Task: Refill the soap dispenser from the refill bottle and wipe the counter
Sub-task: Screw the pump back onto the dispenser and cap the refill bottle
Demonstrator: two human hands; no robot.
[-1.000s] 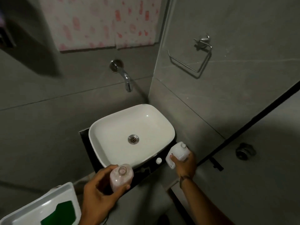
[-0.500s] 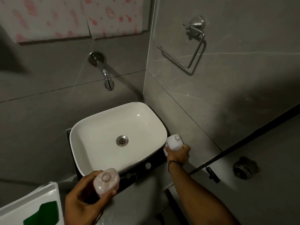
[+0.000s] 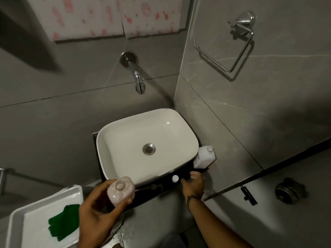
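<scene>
The soap dispenser [image 3: 120, 191], a small clear bottle with its neck open and the pump off, is held upright in the left hand [image 3: 96, 217], just in front of the white sink [image 3: 125, 140]. It looks nearly empty, with a faint pinkish tint. The refill bottle [image 3: 205, 157], white, squarish and capped, stands on the dark counter [image 3: 182, 171] at the sink's right corner, touching the wall. The right hand [image 3: 194, 184] is set on the counter edge just below it, holding nothing, its fingers loosely curled near a small white cap [image 3: 175, 178]. The refill step is judged hardly begun: next, the refill bottle must be uncapped and tipped over the open neck. A green cloth [image 3: 64, 222] lies in a white tray [image 3: 18, 222] at the left.
</scene>
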